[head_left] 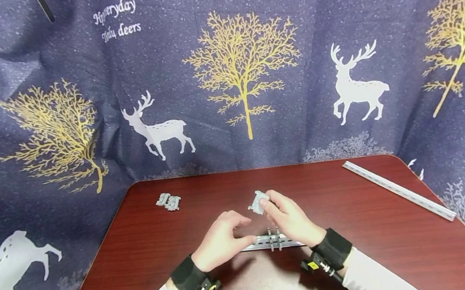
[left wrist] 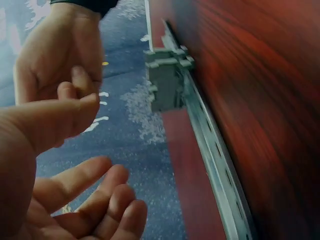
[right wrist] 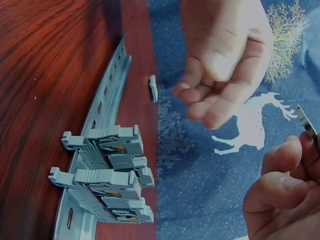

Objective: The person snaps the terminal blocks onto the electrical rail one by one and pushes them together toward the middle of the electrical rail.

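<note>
My right hand [head_left: 289, 218] pinches a flat grey DIN-rail terminal block [head_left: 258, 202] between thumb and fingers, raised above the table. Only a thin edge of that block [right wrist: 306, 121] shows in the right wrist view. Below the hands lies a slotted metal DIN rail [head_left: 253, 245], partly covered by both of them. Two terminal blocks [right wrist: 102, 190] sit across this rail a small gap apart, upright. My left hand [head_left: 223, 239] holds nothing; its fingers are relaxed and parted, close over the rail's left part, with the thumb low near the rail.
A few loose grey terminal blocks [head_left: 173, 203] lie at the back left of the reddish-brown table [head_left: 147, 236]. A second, longer rail [head_left: 399, 191] lies diagonally on the right side. Behind the table hangs a dark blue curtain [head_left: 225, 156] with deer and trees.
</note>
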{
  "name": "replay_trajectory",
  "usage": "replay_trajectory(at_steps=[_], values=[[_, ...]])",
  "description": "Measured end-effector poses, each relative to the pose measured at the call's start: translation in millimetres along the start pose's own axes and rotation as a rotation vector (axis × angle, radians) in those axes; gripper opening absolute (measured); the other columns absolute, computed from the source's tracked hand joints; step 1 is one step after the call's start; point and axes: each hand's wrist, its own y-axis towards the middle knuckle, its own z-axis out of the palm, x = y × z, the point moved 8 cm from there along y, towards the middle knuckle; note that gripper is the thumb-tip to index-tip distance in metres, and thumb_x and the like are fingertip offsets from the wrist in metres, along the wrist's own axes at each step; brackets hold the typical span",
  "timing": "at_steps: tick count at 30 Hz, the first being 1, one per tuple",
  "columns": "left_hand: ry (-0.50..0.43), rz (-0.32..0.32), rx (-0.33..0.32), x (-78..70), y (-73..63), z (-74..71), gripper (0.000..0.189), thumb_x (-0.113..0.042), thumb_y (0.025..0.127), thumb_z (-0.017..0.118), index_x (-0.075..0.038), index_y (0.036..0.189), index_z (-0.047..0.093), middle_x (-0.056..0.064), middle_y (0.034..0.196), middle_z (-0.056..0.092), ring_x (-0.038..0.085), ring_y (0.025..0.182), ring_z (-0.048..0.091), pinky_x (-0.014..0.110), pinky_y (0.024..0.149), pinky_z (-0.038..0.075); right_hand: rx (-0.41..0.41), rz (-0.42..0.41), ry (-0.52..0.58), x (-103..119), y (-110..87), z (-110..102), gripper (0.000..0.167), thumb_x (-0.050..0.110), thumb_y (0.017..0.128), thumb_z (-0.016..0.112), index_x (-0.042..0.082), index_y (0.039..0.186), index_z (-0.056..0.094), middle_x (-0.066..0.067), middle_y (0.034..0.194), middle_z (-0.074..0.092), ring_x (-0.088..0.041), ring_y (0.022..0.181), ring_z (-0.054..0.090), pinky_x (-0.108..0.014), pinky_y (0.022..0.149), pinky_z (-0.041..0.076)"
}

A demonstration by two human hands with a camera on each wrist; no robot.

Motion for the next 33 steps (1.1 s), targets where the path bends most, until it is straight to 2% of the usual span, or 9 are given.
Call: replay_trajectory(at_steps=[10, 17, 23, 28, 33], values=[[0.206, 0.092, 0.105, -1.7, -5.2, 14.6, 0.043, -0.030, 0.087, 0.094, -0.005, 0.119, 0.082, 0.007, 0.111, 0.075, 0.022, 0.104, 0.063, 0.038, 0.093, 0.054, 0.011, 0.002, 0.006, -1, 0.9, -2, 0.025, 0.027, 0.119, 0.054, 0.008, 0.103, 0.059, -0.002, 0.068, 0.052, -0.011, 0.056, 0.049, -0.027, 0.050, 0.043], [0.258, 0.057, 0.149, 3.2, -7.4, 19.0, 0.046, -0.030, 0.084, 0.095, -0.007, 0.121, 0.083, 0.004, 0.108, 0.072, 0.019, 0.100, 0.059, 0.034, 0.088, 0.053, 0.010, 0.012, 0.064, -2, 1.4, -4, 0.028, 0.028, 0.120, 0.051, 0.007, 0.103, 0.059, 0.001, 0.067, 0.050, -0.009, 0.055, 0.045, -0.024, 0.049, 0.038], [0.333, 0.063, 0.186, 5.6, -7.8, 24.5, 0.037, -0.031, 0.081, 0.097, -0.012, 0.110, 0.084, 0.001, 0.102, 0.069, 0.017, 0.095, 0.057, 0.031, 0.083, 0.051, -0.010, -0.005, 0.029, 2, 1.7, -7, 0.028, 0.026, 0.119, 0.053, 0.007, 0.099, 0.058, 0.003, 0.067, 0.049, -0.008, 0.056, 0.044, -0.025, 0.051, 0.036], [0.353, 0.062, 0.208, 5.3, -8.1, 25.9, 0.024, -0.028, 0.082, 0.096, -0.016, 0.097, 0.082, -0.001, 0.095, 0.066, 0.016, 0.091, 0.055, 0.031, 0.080, 0.050, -0.025, 0.012, 0.007, 1, 2.1, -11, 0.029, 0.027, 0.119, 0.053, 0.007, 0.099, 0.059, 0.001, 0.067, 0.050, -0.009, 0.057, 0.046, -0.025, 0.053, 0.037], [0.371, 0.052, 0.228, 6.4, -9.8, 27.8, 0.020, -0.027, 0.085, 0.095, -0.018, 0.097, 0.081, -0.003, 0.095, 0.065, 0.016, 0.091, 0.055, 0.030, 0.079, 0.049, -0.051, 0.031, -0.057, 2, 3.1, -17, 0.030, 0.030, 0.119, 0.055, 0.009, 0.096, 0.059, 0.001, 0.068, 0.051, -0.011, 0.060, 0.049, -0.026, 0.059, 0.039]])
